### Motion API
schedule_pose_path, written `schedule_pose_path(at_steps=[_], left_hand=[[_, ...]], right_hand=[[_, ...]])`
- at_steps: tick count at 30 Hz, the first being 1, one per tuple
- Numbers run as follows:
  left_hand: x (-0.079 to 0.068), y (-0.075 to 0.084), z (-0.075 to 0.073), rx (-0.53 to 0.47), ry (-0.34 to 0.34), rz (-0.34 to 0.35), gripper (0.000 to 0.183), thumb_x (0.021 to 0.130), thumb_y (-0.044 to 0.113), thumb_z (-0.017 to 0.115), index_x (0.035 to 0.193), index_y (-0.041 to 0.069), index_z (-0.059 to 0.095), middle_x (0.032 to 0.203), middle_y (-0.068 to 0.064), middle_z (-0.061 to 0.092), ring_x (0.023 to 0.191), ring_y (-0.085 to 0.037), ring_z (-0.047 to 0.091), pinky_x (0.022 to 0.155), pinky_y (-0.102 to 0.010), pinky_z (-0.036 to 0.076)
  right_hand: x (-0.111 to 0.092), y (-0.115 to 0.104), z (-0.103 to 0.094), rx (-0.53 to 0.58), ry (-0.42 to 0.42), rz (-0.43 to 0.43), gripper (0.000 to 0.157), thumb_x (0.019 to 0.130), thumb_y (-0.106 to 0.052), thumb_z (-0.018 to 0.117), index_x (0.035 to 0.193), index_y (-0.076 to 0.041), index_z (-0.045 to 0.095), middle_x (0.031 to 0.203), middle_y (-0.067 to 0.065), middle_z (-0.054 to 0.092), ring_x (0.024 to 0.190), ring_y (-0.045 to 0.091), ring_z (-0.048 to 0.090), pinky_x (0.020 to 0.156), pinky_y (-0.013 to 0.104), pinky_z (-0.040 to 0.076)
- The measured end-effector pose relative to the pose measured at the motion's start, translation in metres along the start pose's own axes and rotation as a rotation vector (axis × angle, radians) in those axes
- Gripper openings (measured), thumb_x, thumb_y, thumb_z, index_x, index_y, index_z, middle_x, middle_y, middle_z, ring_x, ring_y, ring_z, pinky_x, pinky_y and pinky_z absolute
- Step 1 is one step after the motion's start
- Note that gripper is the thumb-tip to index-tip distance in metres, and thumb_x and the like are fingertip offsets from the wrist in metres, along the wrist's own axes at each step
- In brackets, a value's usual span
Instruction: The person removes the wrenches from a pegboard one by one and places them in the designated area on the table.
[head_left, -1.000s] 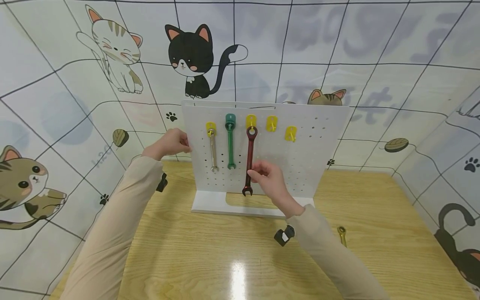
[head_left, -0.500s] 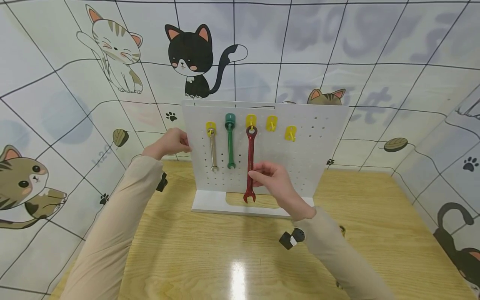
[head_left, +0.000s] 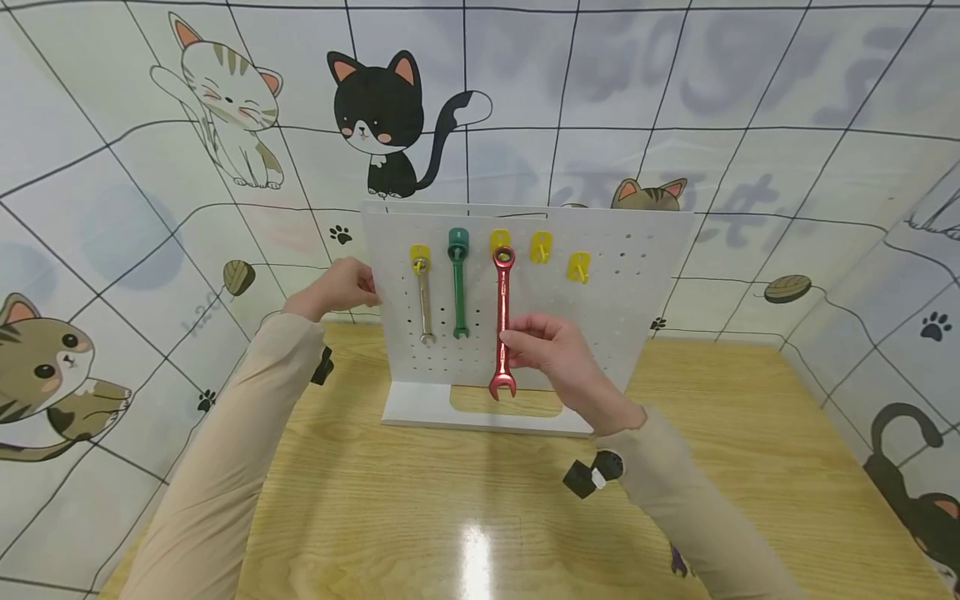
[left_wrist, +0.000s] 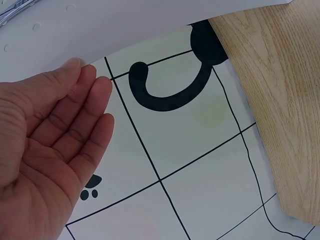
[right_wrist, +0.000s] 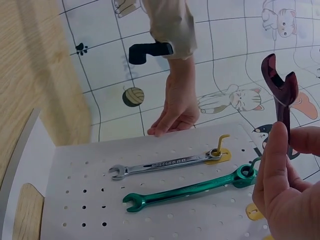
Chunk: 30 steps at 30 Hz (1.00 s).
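Observation:
My right hand (head_left: 558, 354) pinches a red combination wrench (head_left: 503, 308) midway along its shaft, open jaw end down. Its ring end overlaps the third yellow hook (head_left: 499, 238) in the head view. In the right wrist view the wrench's dark red open end (right_wrist: 281, 85) sticks up past the fingers. My left hand (head_left: 337, 287) holds the left edge of the white pegboard (head_left: 652, 292) between thumb and fingers. A silver wrench (head_left: 425, 302) and a green wrench (head_left: 459, 292) hang on the hooks to the left of the red one.
Two further yellow hooks (head_left: 541, 247) carry nothing, right of the red wrench. The board's white base (head_left: 420, 404) stands on a wooden table (head_left: 390, 500). A purple wrench end (head_left: 678, 560) shows beside my right sleeve. A cat-printed backdrop (head_left: 525, 100) surrounds the table.
My right hand and forearm have shifted slightly right; the red wrench stands more upright, its ring a little higher. My sleeve now covers the gold wrench on the table. The left hand stays put.

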<state>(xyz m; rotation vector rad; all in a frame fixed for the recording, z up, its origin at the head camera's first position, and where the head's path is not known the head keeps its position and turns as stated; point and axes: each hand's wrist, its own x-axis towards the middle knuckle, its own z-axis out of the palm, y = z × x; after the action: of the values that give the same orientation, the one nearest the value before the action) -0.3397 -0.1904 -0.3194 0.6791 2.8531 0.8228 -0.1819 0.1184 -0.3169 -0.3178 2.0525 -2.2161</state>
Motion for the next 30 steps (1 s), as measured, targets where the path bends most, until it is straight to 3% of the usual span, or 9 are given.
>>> schedule_pose_path(at_steps=[14,30], left_hand=[[-0.001,0.0,0.001,-0.004,0.0,-0.001,0.006,0.081,0.0,0.066,0.079,-0.007,0.066,0.079,-0.015,0.067,0.069,-0.022,0.054,0.066,-0.034,0.046],[-0.002,0.001,0.001,0.003,0.01,0.005,0.007,0.081,0.0,0.066,0.08,-0.006,0.066,0.077,-0.013,0.067,0.069,-0.022,0.055,0.067,-0.034,0.046]], right_hand=[[-0.017,-0.007,-0.006,0.019,-0.019,0.008,0.014,0.089,0.001,0.057,0.085,-0.01,0.064,0.072,0.0,0.063,0.064,0.012,0.058,0.069,0.029,0.051],[-0.04,0.016,-0.021,-0.013,-0.044,0.068,0.011,0.088,0.002,0.057,0.087,-0.008,0.063,0.074,0.0,0.063,0.066,0.012,0.06,0.068,0.028,0.052]])
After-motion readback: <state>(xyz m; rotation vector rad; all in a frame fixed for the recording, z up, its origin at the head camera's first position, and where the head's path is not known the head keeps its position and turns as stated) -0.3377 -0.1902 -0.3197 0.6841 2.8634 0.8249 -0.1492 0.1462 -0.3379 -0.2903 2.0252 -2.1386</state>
